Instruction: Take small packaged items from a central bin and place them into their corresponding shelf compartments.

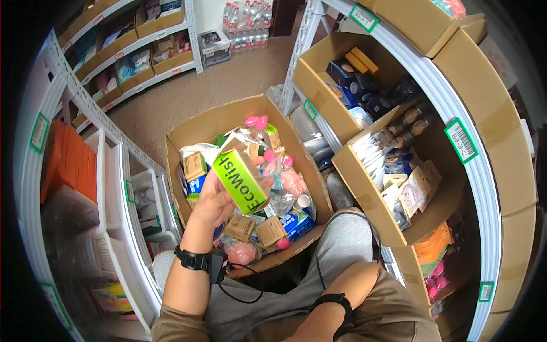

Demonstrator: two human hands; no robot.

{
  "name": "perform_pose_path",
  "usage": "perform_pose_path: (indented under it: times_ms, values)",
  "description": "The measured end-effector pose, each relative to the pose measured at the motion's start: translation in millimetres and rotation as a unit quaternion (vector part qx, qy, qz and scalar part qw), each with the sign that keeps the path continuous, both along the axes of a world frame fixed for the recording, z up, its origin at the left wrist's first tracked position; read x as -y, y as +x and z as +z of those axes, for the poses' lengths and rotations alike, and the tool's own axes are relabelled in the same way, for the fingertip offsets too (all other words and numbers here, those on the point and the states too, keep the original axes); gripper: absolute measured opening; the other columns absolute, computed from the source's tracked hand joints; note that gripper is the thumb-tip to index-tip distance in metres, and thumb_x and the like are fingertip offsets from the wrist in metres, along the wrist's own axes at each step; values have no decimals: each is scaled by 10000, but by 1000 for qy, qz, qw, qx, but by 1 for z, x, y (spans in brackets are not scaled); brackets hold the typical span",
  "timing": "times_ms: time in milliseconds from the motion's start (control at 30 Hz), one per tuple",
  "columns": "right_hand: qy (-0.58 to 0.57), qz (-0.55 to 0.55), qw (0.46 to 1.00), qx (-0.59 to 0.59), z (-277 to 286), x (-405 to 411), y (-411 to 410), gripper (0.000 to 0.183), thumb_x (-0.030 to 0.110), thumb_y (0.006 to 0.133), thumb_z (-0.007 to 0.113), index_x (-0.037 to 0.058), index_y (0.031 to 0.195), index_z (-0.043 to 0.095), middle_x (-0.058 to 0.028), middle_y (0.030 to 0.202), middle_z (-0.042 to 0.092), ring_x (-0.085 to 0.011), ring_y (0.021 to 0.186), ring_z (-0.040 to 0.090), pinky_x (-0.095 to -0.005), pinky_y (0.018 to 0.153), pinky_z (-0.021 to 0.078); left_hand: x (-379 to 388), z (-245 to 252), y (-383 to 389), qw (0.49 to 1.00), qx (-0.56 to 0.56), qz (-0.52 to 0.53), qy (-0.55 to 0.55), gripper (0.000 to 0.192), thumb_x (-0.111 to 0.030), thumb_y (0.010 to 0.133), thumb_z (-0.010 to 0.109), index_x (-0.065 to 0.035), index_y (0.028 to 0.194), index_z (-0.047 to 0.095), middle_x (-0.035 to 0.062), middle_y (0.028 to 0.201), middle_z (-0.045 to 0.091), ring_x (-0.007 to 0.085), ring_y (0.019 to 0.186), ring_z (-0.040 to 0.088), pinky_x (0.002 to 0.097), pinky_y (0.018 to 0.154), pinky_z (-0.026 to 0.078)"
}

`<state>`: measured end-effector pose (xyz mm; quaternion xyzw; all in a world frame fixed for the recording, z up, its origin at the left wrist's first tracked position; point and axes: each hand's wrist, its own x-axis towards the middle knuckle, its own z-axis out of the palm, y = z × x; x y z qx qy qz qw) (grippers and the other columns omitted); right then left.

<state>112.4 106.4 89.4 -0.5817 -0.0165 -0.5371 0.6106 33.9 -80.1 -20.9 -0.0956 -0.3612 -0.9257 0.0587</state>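
My left hand (216,194) is closed around a green and brown cardboard box (241,181) marked EcoWish, with fingertips showing at its far side. Hand and box are above a large open cardboard carton (222,109). In the carton lie small brown boxes (270,231), a blue packet (297,224), pink net-like puffs (292,183), clear plastic bags and bright pink round items (283,243). Beyond the black wristband, only the back of my right hand (314,327) shows near the bottom edge, its fingers out of view; what it touches is hidden.
At right, a metal rack (480,188) bears open cardboard bins (367,194) of packaged goods. White plastic bins (122,273) and orange packets (77,160) stand at left. Shelves (147,36) and shrink-wrapped bottles (248,25) are farther back. A black cable (241,301) hangs over my lap.
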Motion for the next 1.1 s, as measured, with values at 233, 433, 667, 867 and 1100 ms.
perform_pose_path:
  times_ms: [233,433,667,867,1100]
  values:
    - [-66,-10,996,-62,-4,1,-6,341,357,880,645,18,856,616,-137,828,610,-289,716,581,-396,622,468,-4,-2,-3,1000,-3,-15,4,937,-279,734,844,-91,1469,296,220,1406,469,455,1202,545,529,1005,475]
    - [-87,-24,992,-87,-5,2,-7,263,296,875,646,35,879,615,-123,875,615,-281,752,592,-386,640,482,-5,4,-1,999,31,-6,12,986,-286,692,871,-92,1470,295,209,1392,484,448,1191,555,528,981,497]
    - [-117,-47,985,-117,-8,7,-13,178,225,868,648,54,905,614,-107,930,621,-271,793,604,-373,662,499,0,-3,4,999,30,32,-4,982,-152,660,868,-143,1465,306,184,1343,517,444,1164,572,545,986,493]
    - [-213,-430,842,-248,-11,4,-72,119,164,863,649,71,927,613,-93,977,627,-263,829,615,-363,680,513,-4,-5,-4,978,-3,199,-69,1051,209,551,734,-146,1428,276,132,1246,540,389,1181,582,491,913,558]
    - [101,-826,535,-143,-53,29,-148,332,2,833,672,2,1141,549,-79,1101,500,-125,869,546,-251,730,458,-4,-9,-5,974,-46,217,-39,881,96,662,800,-140,1352,306,151,1279,536,330,1163,599,415,898,574]
